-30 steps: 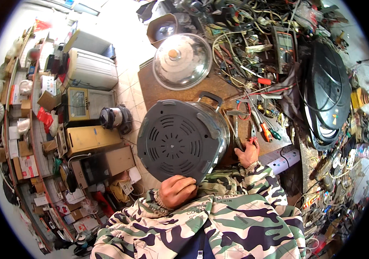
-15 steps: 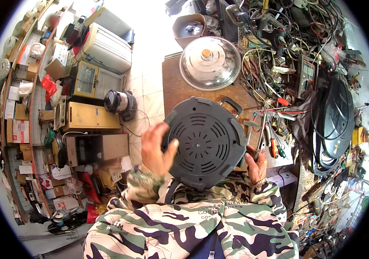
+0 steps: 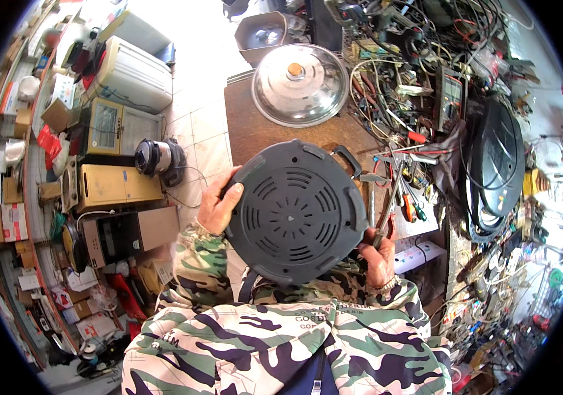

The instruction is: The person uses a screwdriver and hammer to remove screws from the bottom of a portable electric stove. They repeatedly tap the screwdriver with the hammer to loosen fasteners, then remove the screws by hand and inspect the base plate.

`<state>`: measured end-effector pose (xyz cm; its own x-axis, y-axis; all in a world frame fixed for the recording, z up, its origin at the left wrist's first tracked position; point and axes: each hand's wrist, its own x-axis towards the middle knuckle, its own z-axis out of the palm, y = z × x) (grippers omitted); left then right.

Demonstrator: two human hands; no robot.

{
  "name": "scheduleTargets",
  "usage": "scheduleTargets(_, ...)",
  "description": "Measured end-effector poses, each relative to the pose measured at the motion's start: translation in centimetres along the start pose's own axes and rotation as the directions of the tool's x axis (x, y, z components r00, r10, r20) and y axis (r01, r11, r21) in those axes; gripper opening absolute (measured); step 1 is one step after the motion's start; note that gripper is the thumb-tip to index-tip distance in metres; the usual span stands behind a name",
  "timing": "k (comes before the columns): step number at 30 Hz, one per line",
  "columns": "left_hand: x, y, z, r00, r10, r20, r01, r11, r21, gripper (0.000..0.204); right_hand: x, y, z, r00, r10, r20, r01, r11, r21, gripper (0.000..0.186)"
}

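Note:
A black round electric pan (image 3: 289, 218) is held upside down in front of me, its base with slotted vents, several feet and screw holes facing up. Its loop handle (image 3: 347, 160) sticks out at the upper right. My left hand (image 3: 217, 205) grips the left rim, thumb on top of the base. My right hand (image 3: 378, 259) is closed at the lower right rim. A slim metal tool and a red curved piece (image 3: 391, 227) show beside its fingers; whether the hand holds them too I cannot tell.
A shiny domed lid (image 3: 301, 85) with a wooden knob lies on the brown bench (image 3: 238, 125). To the right are screwdrivers (image 3: 410, 207), a hammer (image 3: 373, 178) and tangled cables. Over the tiled floor at left stand a pressure cooker (image 3: 156, 158) and several ovens.
My left hand, raised and apart over the pan's left side before, has come down and taken hold of its rim. The whole view has shifted, so the surroundings sit further left.

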<state>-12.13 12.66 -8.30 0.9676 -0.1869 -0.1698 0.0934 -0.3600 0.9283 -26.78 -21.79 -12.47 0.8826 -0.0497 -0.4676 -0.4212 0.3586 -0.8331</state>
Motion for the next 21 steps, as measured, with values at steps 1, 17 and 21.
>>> scheduleTargets(1, 0.9, 0.6, -0.8, 0.997, 0.018, 0.07, -0.018, 1.0, 0.005, 0.049, -0.5, 1.2, 0.2, 0.999, 0.02, 0.03, -0.021, 0.999, 0.048, 0.045)
scheduleTargets(17, 10.4, 8.7, 4.6, 0.872, 0.207, 0.444, -0.441, 0.727, 0.526, 0.031, -2.9, 6.6, 2.1, 0.999, 0.028, -0.016, -0.025, 0.989, 0.148, 0.03)
scheduleTargets(21, 11.0, 11.5, 10.3, 0.673, 0.256, 0.694, -0.693, 0.548, 0.47, 0.022, -1.0, 7.0, 1.3, 0.941, -0.058, -0.333, 0.017, 0.992, -0.122, 0.031)
